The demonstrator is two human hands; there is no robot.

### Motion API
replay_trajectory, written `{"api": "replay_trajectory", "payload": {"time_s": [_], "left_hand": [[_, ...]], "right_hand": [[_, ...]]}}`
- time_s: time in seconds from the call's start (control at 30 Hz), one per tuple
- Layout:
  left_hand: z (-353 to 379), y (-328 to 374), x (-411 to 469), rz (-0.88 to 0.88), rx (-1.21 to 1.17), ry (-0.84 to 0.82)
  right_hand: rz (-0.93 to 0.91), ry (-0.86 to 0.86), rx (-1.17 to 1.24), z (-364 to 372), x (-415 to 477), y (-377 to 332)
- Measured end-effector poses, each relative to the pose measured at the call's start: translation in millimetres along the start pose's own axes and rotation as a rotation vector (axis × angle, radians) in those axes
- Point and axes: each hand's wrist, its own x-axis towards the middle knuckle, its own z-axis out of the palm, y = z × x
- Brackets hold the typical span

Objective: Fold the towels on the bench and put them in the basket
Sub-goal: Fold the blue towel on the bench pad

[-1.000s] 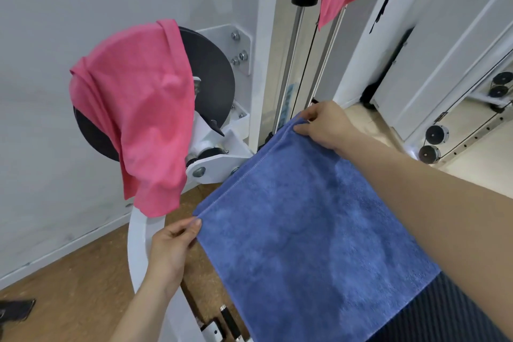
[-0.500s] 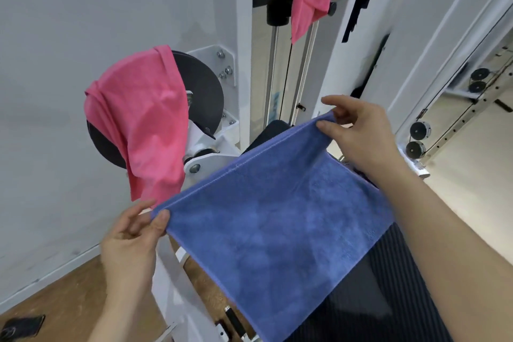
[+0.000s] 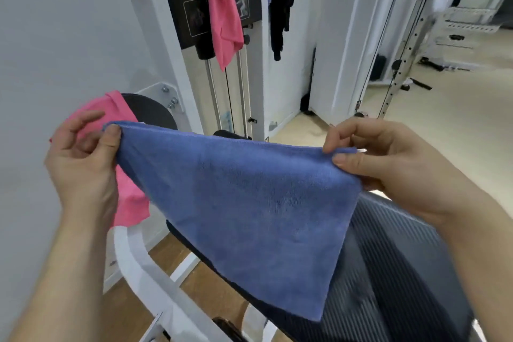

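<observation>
My left hand (image 3: 80, 164) pinches one top corner of the towel (image 3: 249, 203) between thumb and forefinger; the other fingers are loose. My right hand (image 3: 388, 166) pinches the other top corner in the same way. The towel hangs between both hands over the bench (image 3: 388, 272). Its top edge runs from left to right and slopes a little down to the right. For the next fold, I think, the corners must meet, and neither hand is nearer. A pink towel (image 3: 130, 203) hangs behind my left hand. I see no basket.
</observation>
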Motion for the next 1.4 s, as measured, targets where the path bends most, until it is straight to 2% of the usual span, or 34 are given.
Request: {"api": "replay_trajectory", "payload": {"time_s": [0.1,0.2,0.3,0.4,0.57,0.63,0.77,0.9,1.07,1.17,1.3,1.4], "left_hand": [[46,-16,3,-0.020,0.210,-0.307],[85,-65,-11,-0.150,0.403,-0.533],[121,-120,-29,-0.234,0.541,-0.610],[142,-150,-42,-0.222,0.661,-0.615],[142,-158,-44,-0.211,0.616,-0.581],[137,-160,-46,-0.145,0.648,-0.650],[132,-167,-45,0.078,0.867,-0.783],[139,-164,-38,0.108,0.923,-0.837],[146,-156,-24,0.208,1.005,-1.031],[147,-154,-20,0.285,1.028,-1.097],[150,-149,-11,0.300,1.043,-1.163],[149,-140,-6,0.272,1.029,-1.160]], "right_hand": [[0.071,0.193,-0.208,-19,-19,41],[0.172,0.324,-0.488,-28,-28,102],[0.272,0.379,-0.760,-24,-25,151],[0.318,0.385,-0.955,-19,-15,172],[0.290,0.415,-1.010,-19,-14,176],[0.278,0.430,-0.997,-19,-14,174],[0.254,0.422,-1.021,-20,-12,177],[0.232,0.459,-1.048,-21,-11,184],[0.178,0.506,-1.164,-18,-4,185],[0.145,0.452,-1.239,-16,1,182],[0.118,0.327,-1.272,-16,4,183],[0.106,0.339,-1.251,-20,1,186]]}}
